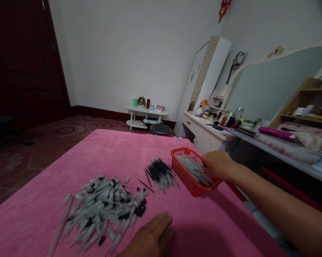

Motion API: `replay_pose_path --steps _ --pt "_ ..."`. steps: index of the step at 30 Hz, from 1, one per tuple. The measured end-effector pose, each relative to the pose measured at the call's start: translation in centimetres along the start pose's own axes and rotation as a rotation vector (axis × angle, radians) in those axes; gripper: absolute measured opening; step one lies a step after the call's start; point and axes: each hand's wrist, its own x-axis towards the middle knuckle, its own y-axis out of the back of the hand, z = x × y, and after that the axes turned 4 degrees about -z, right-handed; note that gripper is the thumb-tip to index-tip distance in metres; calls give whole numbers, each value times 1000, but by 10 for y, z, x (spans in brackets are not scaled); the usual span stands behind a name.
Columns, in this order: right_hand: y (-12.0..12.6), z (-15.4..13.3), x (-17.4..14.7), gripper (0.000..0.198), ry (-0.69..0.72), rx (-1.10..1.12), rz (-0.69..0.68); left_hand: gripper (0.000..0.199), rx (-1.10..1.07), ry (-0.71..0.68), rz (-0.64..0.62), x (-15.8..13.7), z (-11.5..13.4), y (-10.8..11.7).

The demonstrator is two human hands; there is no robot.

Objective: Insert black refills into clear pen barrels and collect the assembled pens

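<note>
My right hand [218,165] is closed over the right rim of a red plastic basket [186,179]; its fingertips are partly hidden. Inside the basket lie many slim translucent whitish tubes [193,168]. My left hand [152,235] rests flat on the pink cloth [115,150] near the bottom edge, fingers extended and holding nothing. Left of it spreads a large heap of short translucent pen parts with black pieces [104,207]. Between the heap and the basket is a bundle of thin sticks, black at one end and whitish at the other, like pen refills [161,175].
One long clear tube [59,228] lies at the heap's left side. A few loose thin sticks [151,189] lie beside the bundle. On the right stands a white dressing table [204,130] crowded with bottles. A low white stand [146,111] is beyond the table's far edge.
</note>
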Motion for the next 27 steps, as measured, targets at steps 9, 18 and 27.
replay_pose_path --steps 9,18,27 --pt "-33 19 48 29 -39 176 130 50 -22 -8 9 0 2 4" --pt "-55 5 89 28 -35 224 209 45 -33 236 -13 13 6 -8" --pt "-52 25 68 30 -198 241 112 49 54 -31 34 0 -4 -4"
